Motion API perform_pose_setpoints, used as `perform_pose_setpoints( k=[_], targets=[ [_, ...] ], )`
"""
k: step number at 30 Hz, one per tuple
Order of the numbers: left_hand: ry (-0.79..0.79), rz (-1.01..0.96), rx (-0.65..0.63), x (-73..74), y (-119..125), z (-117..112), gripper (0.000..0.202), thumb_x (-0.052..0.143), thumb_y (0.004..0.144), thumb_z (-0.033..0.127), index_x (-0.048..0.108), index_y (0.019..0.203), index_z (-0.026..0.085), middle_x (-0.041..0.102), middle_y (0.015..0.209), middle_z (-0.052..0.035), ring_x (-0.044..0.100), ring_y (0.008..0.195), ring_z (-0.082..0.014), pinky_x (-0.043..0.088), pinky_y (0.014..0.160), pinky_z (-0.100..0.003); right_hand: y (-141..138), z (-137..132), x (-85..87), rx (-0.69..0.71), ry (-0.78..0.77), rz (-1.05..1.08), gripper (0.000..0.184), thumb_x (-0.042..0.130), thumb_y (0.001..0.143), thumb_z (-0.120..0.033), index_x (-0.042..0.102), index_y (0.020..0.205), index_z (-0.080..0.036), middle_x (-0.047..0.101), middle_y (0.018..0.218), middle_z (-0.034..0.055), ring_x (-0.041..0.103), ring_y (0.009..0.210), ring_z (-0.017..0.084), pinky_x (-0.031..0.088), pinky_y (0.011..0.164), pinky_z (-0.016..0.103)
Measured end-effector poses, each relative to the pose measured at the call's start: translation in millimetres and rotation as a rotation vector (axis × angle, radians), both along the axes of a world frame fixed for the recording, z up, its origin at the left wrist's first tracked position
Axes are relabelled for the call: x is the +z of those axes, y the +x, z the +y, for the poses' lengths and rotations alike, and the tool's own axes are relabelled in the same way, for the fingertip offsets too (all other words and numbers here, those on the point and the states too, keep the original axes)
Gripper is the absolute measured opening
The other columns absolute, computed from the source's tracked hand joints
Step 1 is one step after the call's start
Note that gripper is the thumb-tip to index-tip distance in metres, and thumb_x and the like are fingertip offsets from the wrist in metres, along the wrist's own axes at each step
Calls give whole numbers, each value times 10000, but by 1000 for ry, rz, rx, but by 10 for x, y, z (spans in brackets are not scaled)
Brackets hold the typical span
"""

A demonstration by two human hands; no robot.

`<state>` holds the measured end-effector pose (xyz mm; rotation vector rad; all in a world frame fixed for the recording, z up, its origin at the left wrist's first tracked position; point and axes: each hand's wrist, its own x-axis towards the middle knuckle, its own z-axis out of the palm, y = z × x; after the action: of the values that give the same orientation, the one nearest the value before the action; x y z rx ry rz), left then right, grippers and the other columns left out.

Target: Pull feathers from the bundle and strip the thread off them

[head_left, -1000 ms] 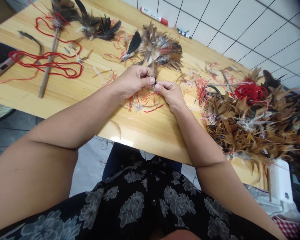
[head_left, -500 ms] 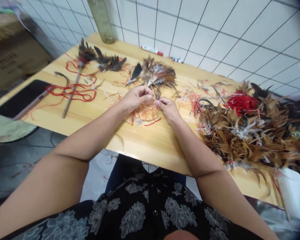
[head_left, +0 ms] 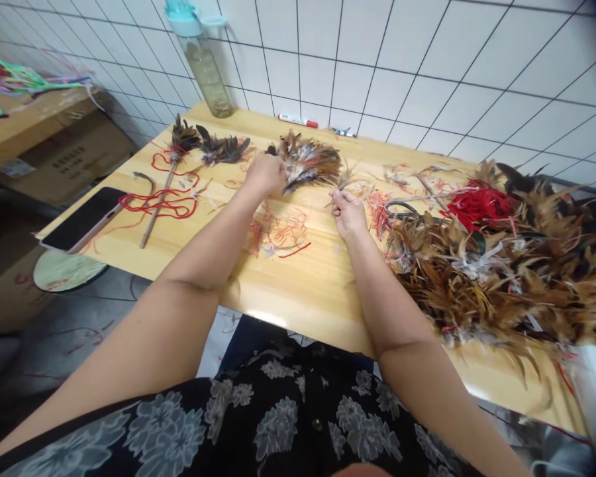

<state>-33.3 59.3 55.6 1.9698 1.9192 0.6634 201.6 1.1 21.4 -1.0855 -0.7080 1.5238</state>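
Brown feather bunch (head_left: 308, 162) | lying on wooden surface (head_left: 318, 285) | left hand (head_left: 265, 174) resting closed beside it, hold unclear | right hand (head_left: 347, 213) pinching thin feather wisp (head_left: 345, 182)

One left hand (head_left: 265, 174) and one right hand (head_left: 347, 213) are working; one feather bunch (head_left: 310, 162), one water bottle (head_left: 203, 76), one marker (head_left: 298, 120) and one phone (head_left: 84, 218) are lying or standing nearby.

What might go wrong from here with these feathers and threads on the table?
The left hand sits right beside the feather bunch, so one careless move might knock it apart. The big brown feather pile sprawls toward the table's front edge, so feathers may slide to the floor. The red thread scraps near the right hand might snag on it.
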Motion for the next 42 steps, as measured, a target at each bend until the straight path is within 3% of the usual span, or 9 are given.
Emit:
perform_pose_setpoints(
  k=[3,5,10,15,22,28,32,36,42],
  targets=[
    [-26,94,95,-121,114,27,269,835,933,191,658,732,221,619,709,-48,724,1070,-340,525,1070,-433,20,32,-59,-13,38,-55,191,824,890,-199,688,756,-188,516,586,-107,362,565,47,241,573,220],
    [-48,168,96,-173,190,13,151,830,978,241,769,852,184,807,969,-153,773,1156,-399,564,1092,-461,6,46,-135,-1,97,-118,202,865,830,-297,704,761,-195,516,606,-109,386,606,59,294,610,237],
    [-18,294,109,-238,286,-42,184,714,1063,197,876,1113,127,862,1278,-236,805,1272,-434,612,1097,-461,-35,56,-289,2,194,-176,392,914,656,-545,740,775,-215,520,624,-90,448,692,100,362,695,283],
    [77,61,104,-324,195,21,125,733,1006,116,784,916,185,856,1066,-131,793,1084,-333,587,1038,-400,-31,37,-272,-46,177,-174,498,945,559,-631,740,750,-219,553,634,-82,424,676,95,354,703,294],
    [133,-719,137,-310,344,48,386,692,981,-19,505,747,225,548,670,51,482,621,-138,370,663,-262,-2,39,-296,-40,197,-208,535,970,639,-671,719,793,-223,563,659,-78,431,677,96,345,679,288],
    [195,-842,206,-304,368,70,474,687,955,-110,481,665,204,484,603,67,390,581,-107,292,619,-247,-2,54,-332,-61,210,-194,548,1000,704,-678,711,802,-224,533,633,-87,430,659,93,342,653,269],
    [13,-1100,51,-264,417,-14,458,701,996,-55,506,670,201,516,596,43,412,528,-100,289,554,-235,-8,43,-316,-69,189,-139,490,1008,681,-609,746,812,-216,504,615,-102,411,645,86,348,651,265],
    [-179,-1276,-172,-246,599,-191,407,892,943,65,578,713,184,580,650,22,533,552,-97,382,540,-199,-24,40,-279,-108,142,-175,405,976,806,-541,739,807,-214,522,636,-93,426,649,83,372,657,253],
    [-174,-1328,-213,-343,847,-308,475,997,954,144,565,762,194,593,673,41,583,574,-96,458,549,-184,-45,45,-256,-84,152,-242,394,967,879,-479,718,779,-190,600,710,-49,561,762,100,464,744,242]
  ],
)
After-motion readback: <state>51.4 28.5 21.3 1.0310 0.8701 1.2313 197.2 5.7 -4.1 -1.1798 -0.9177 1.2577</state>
